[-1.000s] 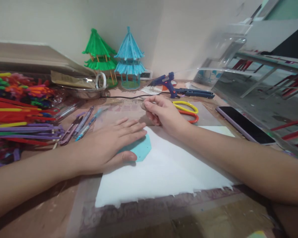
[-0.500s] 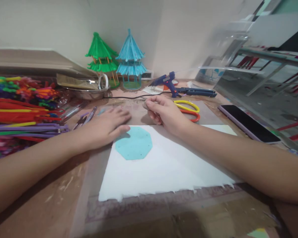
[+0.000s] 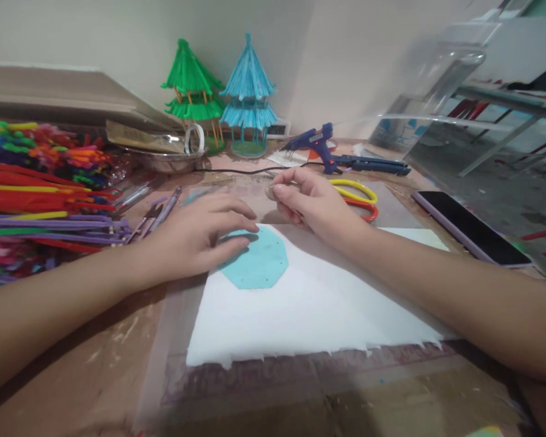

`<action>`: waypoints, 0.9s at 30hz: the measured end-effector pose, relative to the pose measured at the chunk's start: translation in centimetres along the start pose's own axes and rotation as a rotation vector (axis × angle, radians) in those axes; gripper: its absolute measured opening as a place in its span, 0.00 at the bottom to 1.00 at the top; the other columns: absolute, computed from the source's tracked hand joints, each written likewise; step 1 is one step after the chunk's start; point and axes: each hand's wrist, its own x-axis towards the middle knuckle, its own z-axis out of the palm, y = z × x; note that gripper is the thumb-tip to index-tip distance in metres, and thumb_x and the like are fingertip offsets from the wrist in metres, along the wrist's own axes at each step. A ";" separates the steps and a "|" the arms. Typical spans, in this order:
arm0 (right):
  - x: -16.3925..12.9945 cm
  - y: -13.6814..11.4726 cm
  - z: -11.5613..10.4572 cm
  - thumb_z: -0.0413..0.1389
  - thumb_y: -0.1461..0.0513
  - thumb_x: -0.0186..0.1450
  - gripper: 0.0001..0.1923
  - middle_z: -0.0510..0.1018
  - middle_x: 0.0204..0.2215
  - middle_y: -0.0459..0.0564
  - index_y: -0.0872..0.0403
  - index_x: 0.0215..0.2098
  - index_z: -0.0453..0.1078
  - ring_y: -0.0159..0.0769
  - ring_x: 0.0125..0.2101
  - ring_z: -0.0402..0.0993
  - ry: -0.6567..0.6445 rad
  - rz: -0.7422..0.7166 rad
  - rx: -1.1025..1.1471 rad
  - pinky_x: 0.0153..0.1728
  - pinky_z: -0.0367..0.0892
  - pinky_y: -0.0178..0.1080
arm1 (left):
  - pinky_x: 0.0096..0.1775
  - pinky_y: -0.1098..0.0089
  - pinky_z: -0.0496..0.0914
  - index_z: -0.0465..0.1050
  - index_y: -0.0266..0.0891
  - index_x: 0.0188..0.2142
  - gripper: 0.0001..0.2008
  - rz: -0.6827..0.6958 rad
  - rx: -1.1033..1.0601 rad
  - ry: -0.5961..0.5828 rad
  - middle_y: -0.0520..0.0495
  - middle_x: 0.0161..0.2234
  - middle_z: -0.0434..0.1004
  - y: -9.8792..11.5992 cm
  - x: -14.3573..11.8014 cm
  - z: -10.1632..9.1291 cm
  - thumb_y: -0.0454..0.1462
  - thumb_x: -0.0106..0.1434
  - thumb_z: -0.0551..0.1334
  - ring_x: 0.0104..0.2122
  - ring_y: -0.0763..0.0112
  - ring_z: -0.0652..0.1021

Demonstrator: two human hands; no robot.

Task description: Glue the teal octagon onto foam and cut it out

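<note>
While the left hand (image 3: 195,237) lies open and flat, its fingertips (image 3: 243,233) press the 9 o'clock edge of a teal octagon (image 3: 259,264), which sits at the far left of a white sheet (image 3: 309,309); the pressure appears meant to keep the thin cut-out from sliding on the sheet. Small dark dots mark the octagon near its corners. At 1 o'clock from the octagon the right hand (image 3: 309,203) is curled shut, pinching a small greyish object (image 3: 270,192) between thumb and forefinger; what the object is cannot be told. Just beyond that hand, at 2 o'clock, lie scissors (image 3: 357,197) with yellow and red handles, and farther back a blue glue gun (image 3: 316,142) rests with its cord trailing across the tabletop (image 3: 100,376). Bundled pipe cleaners (image 3: 40,206) are stacked at 9 o'clock, within easy reach of the left arm. Green (image 3: 193,91) and blue (image 3: 248,94) model pavilions stand at 12 o'clock against the wall, clear of the working area, and a phone (image 3: 468,227) lies face up at 3 o'clock.
</note>
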 end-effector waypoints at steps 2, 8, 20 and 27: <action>0.0 0.1 0.0 0.62 0.60 0.63 0.11 0.66 0.18 0.36 0.53 0.35 0.64 0.22 0.17 0.59 -0.018 -0.017 -0.023 0.17 0.49 0.29 | 0.56 0.59 0.67 0.78 0.42 0.45 0.12 0.029 -0.054 -0.060 0.44 0.50 0.78 1.0 0.0 0.2 0.41 0.68 0.59 0.51 0.59 0.76; 0.2 0.5 -0.1 0.62 0.60 0.64 0.10 0.66 0.18 0.36 0.53 0.35 0.64 0.23 0.17 0.59 -0.033 -0.032 -0.075 0.17 0.51 0.30 | 0.55 0.53 0.66 0.71 0.40 0.48 0.19 -0.181 -0.045 -0.204 0.41 0.51 0.72 2.9 0.0 0.8 0.47 0.60 0.63 0.54 0.51 0.72; -0.2 0.6 0.2 0.61 0.59 0.65 0.10 0.66 0.18 0.36 0.53 0.37 0.64 0.25 0.18 0.61 -0.059 -0.014 -0.128 0.19 0.52 0.31 | 0.59 0.51 0.62 0.67 0.41 0.52 0.25 -0.265 -0.090 -0.315 0.41 0.55 0.67 3.1 0.2 0.4 0.47 0.58 0.63 0.58 0.49 0.67; -0.1 0.5 0.3 0.59 0.63 0.65 0.06 0.66 0.18 0.35 0.54 0.36 0.64 0.24 0.18 0.60 -0.053 -0.022 -0.143 0.19 0.54 0.30 | 0.60 0.59 0.61 0.65 0.42 0.55 0.25 -0.144 -0.261 -0.438 0.42 0.60 0.65 0.9 0.3 -1.1 0.49 0.62 0.63 0.60 0.55 0.67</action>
